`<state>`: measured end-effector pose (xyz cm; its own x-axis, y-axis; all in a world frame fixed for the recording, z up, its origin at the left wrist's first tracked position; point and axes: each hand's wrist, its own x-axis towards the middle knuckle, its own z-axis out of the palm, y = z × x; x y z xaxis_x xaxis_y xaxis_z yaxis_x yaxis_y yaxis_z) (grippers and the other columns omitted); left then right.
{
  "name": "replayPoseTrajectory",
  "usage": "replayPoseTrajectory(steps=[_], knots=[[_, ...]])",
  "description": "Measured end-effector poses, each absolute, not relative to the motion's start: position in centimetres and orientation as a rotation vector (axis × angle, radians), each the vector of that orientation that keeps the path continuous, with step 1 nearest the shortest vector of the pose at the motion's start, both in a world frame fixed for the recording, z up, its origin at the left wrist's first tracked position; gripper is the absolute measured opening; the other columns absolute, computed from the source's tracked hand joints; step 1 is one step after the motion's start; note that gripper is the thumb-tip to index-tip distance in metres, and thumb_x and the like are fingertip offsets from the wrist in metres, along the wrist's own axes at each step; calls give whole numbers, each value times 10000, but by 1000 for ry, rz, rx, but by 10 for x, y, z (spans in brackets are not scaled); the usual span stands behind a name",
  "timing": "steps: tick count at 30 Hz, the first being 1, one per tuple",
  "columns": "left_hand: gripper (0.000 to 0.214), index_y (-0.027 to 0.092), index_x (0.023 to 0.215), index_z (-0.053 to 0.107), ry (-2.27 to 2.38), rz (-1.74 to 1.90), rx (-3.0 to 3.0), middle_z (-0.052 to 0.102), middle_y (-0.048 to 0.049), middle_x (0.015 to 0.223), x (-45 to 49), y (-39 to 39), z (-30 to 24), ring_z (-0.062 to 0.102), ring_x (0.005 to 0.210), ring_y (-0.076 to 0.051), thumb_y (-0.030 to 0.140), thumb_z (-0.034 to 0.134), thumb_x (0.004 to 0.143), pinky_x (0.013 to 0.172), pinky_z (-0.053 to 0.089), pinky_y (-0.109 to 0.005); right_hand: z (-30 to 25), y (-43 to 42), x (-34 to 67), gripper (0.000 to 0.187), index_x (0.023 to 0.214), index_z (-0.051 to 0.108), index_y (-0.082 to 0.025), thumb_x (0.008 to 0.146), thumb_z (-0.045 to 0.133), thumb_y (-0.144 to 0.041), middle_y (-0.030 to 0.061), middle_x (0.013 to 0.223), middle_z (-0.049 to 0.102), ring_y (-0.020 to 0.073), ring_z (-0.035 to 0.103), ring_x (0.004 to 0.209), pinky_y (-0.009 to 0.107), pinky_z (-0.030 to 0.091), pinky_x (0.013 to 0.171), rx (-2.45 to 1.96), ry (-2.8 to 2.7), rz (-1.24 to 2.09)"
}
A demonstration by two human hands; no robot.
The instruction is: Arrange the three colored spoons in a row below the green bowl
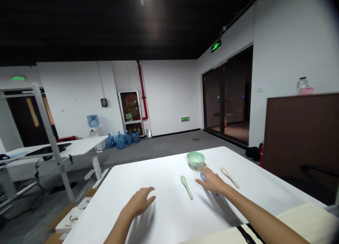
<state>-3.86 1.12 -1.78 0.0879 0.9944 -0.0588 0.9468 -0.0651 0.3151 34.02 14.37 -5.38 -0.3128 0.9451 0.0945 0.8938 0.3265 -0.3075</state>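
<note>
My left hand [141,201] hovers over the left part of the white table [164,215], fingers apart and holding nothing. Further right, my right hand [212,180] reaches forward with thumb and fingers spread, above a blue spoon-like thing [202,177] that it mostly covers. Just beyond its fingertips stands a light green bowl [195,159], upright; whether the fingers touch it I cannot tell. A pale green spoon [186,187] lies between my hands, nearer the right one. To the right of that hand lies a cream spoon [230,177].
Cream cloth with black stripes [304,222] covers the table's near right edge. A brown cabinet [299,131] stands to the right. At left are another white desk [87,145] and a metal post [50,131]. Several blue water bottles [120,141] stand by the far wall.
</note>
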Motion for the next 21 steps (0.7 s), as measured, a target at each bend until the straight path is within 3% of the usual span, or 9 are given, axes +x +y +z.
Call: replayPoseTrajectory(steps=[4,11,13,18,21], knots=[[568,248,1373,530,1933,270,2108,588,-74,1384,-40,11,-19,502,1296,-280,540,420,899,1069,388,-407,-63,141,340,919,1577,169,-249,834,373,-750,115,1648,45,380,112,1489,635,247,1109,-1681,-2393,385],[567,258,1365,536,1926,281,2098,596,-71,1376,-38,11,-17,506,1291,-282,554,421,895,1054,394,-404,-62,141,341,906,1563,236,-224,834,392,-740,143,1636,123,376,176,1475,595,280,1105,-1655,-2370,367],[568,263,1363,536,1928,284,2089,595,-69,1376,-37,11,-17,504,1292,-279,561,417,894,1047,398,-402,-60,141,342,880,1542,296,-206,839,409,-724,158,1616,210,368,232,1459,552,305,1102,-1613,-2356,341],[584,258,1370,527,1931,268,2077,590,-71,1381,-36,9,-14,505,1294,-282,572,407,893,1036,407,-397,-44,152,355,641,1380,530,-191,902,420,-603,152,1366,583,293,534,1251,371,410,1005,-1509,-2278,272],[583,257,1370,527,1926,254,2080,583,-75,1390,-35,9,-12,507,1294,-282,576,397,899,1038,406,-400,-32,168,375,539,1269,618,-182,901,465,-545,149,1234,664,270,612,1129,321,438,913,-1639,-2184,237]])
